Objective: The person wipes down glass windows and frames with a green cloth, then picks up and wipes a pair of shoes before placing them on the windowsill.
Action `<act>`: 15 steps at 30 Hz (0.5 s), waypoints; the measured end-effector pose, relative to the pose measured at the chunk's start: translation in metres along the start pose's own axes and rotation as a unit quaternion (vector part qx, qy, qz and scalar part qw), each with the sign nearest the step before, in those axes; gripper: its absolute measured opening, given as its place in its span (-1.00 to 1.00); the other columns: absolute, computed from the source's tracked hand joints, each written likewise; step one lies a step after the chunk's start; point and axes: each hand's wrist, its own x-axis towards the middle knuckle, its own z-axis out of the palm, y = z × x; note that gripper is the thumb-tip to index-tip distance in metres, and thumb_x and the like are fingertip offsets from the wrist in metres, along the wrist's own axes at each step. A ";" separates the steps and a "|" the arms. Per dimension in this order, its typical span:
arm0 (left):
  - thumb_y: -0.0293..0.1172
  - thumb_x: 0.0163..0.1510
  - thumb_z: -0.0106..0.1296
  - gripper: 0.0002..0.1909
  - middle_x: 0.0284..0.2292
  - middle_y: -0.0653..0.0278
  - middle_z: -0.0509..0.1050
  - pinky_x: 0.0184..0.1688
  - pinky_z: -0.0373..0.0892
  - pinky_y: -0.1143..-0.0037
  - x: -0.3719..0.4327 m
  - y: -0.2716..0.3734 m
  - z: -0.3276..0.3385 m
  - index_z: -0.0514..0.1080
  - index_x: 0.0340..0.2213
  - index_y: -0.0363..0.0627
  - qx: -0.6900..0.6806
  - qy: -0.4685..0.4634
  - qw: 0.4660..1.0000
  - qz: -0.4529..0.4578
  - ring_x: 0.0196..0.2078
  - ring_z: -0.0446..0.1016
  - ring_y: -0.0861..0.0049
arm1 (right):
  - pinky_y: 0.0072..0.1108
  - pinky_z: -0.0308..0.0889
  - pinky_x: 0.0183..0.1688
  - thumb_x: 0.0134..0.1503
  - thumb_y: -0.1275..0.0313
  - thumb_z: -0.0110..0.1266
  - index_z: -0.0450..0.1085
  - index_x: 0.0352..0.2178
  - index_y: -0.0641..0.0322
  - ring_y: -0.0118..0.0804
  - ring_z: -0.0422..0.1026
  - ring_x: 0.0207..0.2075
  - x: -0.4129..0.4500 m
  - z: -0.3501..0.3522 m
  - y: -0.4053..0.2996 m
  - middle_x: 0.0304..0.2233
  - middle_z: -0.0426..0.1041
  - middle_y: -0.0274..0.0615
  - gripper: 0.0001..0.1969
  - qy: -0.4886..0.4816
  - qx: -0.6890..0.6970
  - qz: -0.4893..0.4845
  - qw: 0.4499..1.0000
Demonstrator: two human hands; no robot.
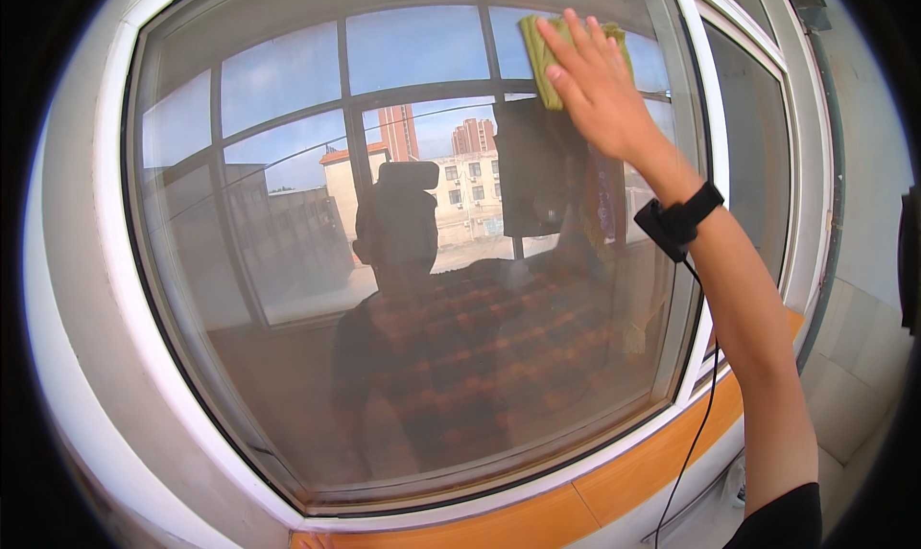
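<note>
A folded olive-green cloth [541, 67] lies against the upper right of a large window pane [288, 391]. My right hand [601, 92] presses it flat to the glass, fingers spread over it. A black strap with a small device [676, 222] is around my right wrist, and a thin black cable [699, 434] runs down from it. At the bottom edge of the picture, what look like the fingertips of my left hand [316, 542] show at the orange sill; the rest of that hand is out of view.
A white window frame [701, 117] surrounds the pane, with a second window section [752, 132] to the right. Below runs an orange wood-look sill [518, 524]. The glass reflects a person, a gridded window and buildings. A dark pipe [827, 189] follows the right wall.
</note>
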 end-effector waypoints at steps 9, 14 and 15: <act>-0.12 0.14 -0.10 -0.39 0.19 -0.19 0.10 0.28 -0.15 0.01 -0.003 -0.013 0.007 0.20 0.11 -0.30 0.001 0.003 1.000 -0.018 0.29 -0.10 -0.18 | -0.17 -0.16 0.31 0.15 0.16 -0.06 0.11 0.22 -0.15 -0.07 -0.06 0.32 -0.160 -0.023 -0.213 0.29 0.01 -0.16 -0.42 -0.181 0.207 -0.154 0.949; -0.10 0.12 -0.09 -0.37 0.20 -0.19 0.08 0.29 -0.17 0.02 0.008 0.023 -0.033 0.19 0.11 -0.29 0.111 -0.153 0.981 -0.042 0.29 -0.09 -0.18 | -0.35 -0.17 0.35 0.19 0.23 -0.17 0.23 0.14 -0.09 -0.21 0.03 0.30 -0.130 -0.016 -0.138 0.27 0.09 -0.24 -0.53 -0.197 0.255 -0.432 0.843; -0.10 0.12 -0.09 -0.36 0.21 -0.19 0.07 0.29 -0.16 0.02 -0.006 0.007 -0.015 0.19 0.11 -0.29 0.066 -0.053 0.996 -0.021 0.28 -0.09 -0.19 | -0.30 -0.19 0.35 0.19 0.25 -0.19 0.23 0.15 -0.18 -0.21 0.00 0.31 -0.099 -0.013 -0.110 0.27 0.08 -0.29 -0.54 -0.181 0.202 -0.401 0.875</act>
